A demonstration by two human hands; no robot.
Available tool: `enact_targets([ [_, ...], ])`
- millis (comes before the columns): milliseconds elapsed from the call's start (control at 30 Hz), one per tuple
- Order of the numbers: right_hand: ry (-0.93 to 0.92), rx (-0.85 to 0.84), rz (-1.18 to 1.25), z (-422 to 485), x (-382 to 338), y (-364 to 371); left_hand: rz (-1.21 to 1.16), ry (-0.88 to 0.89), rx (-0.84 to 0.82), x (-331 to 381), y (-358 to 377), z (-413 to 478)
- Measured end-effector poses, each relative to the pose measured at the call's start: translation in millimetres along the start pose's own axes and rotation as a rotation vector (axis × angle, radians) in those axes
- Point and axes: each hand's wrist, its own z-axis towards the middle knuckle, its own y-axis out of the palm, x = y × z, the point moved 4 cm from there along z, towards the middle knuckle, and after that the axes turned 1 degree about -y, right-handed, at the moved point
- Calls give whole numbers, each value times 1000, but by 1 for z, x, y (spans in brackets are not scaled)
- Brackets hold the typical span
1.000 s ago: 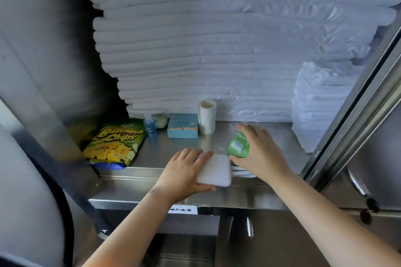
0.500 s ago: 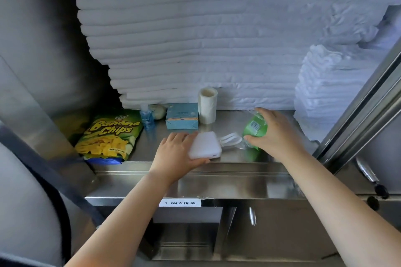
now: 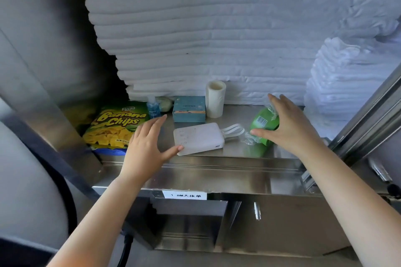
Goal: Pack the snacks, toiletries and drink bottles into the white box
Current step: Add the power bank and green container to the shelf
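Since half a second ago your left hand (image 3: 145, 151) has let go of the white power bank (image 3: 198, 138) and slid off toward 9 o'clock; it lies spread flat, only the thumb tip touching the bank's near left corner. Your right hand (image 3: 288, 126) has opened too: the fingers are splayed over the green wrapped packet (image 3: 263, 124), thumb against its near side, cupping it loosely rather than gripping. The packet rests on the steel shelf (image 3: 238, 171) at 3 o'clock of the power bank, past the bank's white cable loops (image 3: 233, 131). Beyond your left hand, at 10 o'clock, the Banana Chips bag (image 3: 115, 128) lies flat. Farther back stand the small blue bottle (image 3: 153, 109), the teal box (image 3: 189, 109) and the white roll (image 3: 215, 98), upright against the stacked white linens (image 3: 217, 28). You cannot see any white box.
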Motion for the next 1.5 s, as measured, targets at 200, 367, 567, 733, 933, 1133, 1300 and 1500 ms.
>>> enact_targets([
  [200, -32, 44, -48, -3, -12, -4, 31, 81, -17, 0, -4, -9],
  [367, -356, 289, -12, -18, -51, -2, -1, 142, -84, 3, 6, -12],
  [567, -576, -171, -136, -34, -96, 79, 14, 311, -160, 22, 29, -18],
  [733, -553, -51, -37, -26, -99, 89, 58, 351, -114, 25, 35, -20],
  [933, -591, 71, 89, -25, -96, 72, -8, 399, -44, 29, 19, -19],
  [1133, -529, 67, 156, -10, -102, 66, -232, -3, -64, 20, 9, 0],
  [1300, -503, 100, 170, -7, -102, 74, -28, 105, -26, 24, 13, 7],
  [1500, -494, 73, -39, -11, -100, 85, 143, 193, -109, 19, 21, 10],
])
